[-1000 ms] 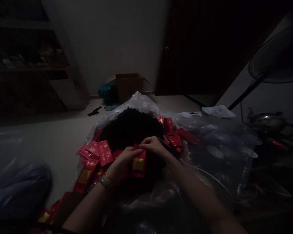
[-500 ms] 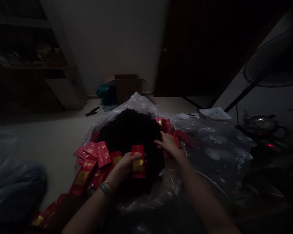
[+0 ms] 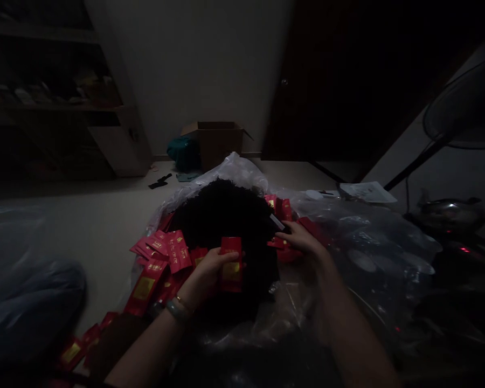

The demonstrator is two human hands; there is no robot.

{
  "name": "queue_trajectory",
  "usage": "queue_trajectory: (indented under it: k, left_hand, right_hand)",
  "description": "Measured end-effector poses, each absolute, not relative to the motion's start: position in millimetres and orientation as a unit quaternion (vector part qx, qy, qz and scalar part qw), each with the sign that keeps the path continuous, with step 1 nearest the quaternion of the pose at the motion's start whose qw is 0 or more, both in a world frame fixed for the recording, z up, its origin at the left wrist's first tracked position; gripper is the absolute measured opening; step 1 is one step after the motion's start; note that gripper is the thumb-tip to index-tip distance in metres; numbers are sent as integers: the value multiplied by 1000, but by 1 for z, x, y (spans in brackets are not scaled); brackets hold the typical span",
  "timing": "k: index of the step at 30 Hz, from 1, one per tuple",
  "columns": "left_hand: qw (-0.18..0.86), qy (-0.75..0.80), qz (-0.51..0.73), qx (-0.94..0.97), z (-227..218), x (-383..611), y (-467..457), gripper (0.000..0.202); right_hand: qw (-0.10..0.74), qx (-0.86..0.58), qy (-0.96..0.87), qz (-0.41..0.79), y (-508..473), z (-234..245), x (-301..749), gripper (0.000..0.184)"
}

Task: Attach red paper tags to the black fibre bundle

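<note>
My left hand point(image 3: 212, 269) is closed around a small red packet point(image 3: 231, 272) with gold printing, held upright, thumb across its front. Behind it rises a heap of dark, loose, shredded-looking stuff point(image 3: 222, 207), possibly tea leaves, in a clear plastic bag point(image 3: 248, 173). At the heap's right edge, the fingers of my right hand point(image 3: 301, 237) are bent round the end of a pale flat strip point(image 3: 277, 221); the dim light hides what it belongs to. More red packets point(image 3: 180, 252) lie piled left of the heap, and others point(image 3: 286, 209) are by my right hand.
Clear plastic sheeting point(image 3: 364, 237) spreads to the right, with a white tray point(image 3: 367, 192) behind it. A glass kettle point(image 3: 452, 213) and a fan point(image 3: 464, 108) stand far right. An open cardboard box point(image 3: 220, 143) and a teal bag point(image 3: 184, 153) are by the wall.
My right hand has drawn back slightly to the right from the heap, and the pale strip now shows at its fingers. My left hand keeps the red packet. The view has shifted a little.
</note>
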State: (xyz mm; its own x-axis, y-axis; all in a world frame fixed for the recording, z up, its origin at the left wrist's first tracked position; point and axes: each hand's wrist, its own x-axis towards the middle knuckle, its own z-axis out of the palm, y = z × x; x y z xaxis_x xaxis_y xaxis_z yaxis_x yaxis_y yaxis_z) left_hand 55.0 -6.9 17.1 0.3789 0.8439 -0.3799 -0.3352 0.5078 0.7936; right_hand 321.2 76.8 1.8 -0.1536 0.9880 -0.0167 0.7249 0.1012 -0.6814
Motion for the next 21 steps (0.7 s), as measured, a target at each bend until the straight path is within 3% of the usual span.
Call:
queue_trajectory:
  k: [3,6,15,21]
  left_hand:
    - [756,413,390,324,21,55,-7,33]
    - [748,422,396,326,19,58,-6,34]
    - [739,428,368,368,-9,62,2,37]
    - [736,427,370,372,-13,63,1,44]
  right_hand:
    - [248,-564,-681,394,60,24,309,60]
    - [219,-519,-698,442,45,36,286,61]
    - [135,-447,-774,428,38,37,259,47]
    - [139,-441,-787,410,40,29,257,43]
